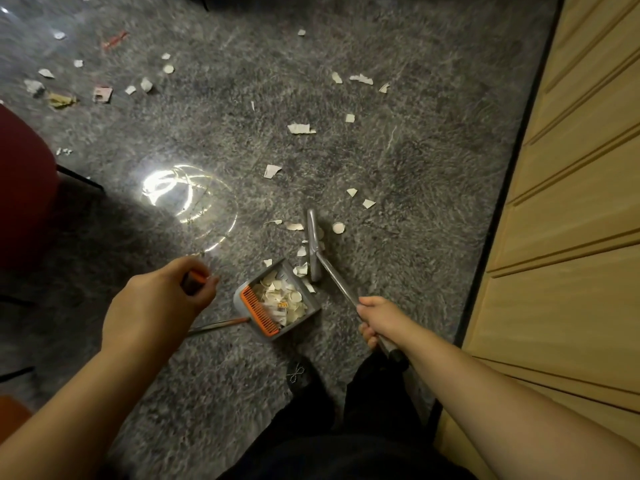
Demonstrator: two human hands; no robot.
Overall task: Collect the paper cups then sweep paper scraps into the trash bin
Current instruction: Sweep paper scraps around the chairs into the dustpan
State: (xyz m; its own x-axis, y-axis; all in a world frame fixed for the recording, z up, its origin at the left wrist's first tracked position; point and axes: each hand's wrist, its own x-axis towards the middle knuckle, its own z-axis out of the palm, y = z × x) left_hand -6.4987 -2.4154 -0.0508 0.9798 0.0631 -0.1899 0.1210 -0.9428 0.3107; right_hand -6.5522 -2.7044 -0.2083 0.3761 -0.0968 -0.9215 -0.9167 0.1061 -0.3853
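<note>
Both grips are clenching tight: left hand [162,299] wrapping the dustpan handle [194,279], right hand [379,318] grasping the broom handle [337,282] beside the scrap-filled dustpan [277,303].

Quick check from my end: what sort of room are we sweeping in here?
Probably an indoor office or lounge, though that is a guess. The floor is polished dark grey stone that mirrors a ceiling light, a wood-panelled wall runs along the right, and a dark red chair stands at the left.
</note>
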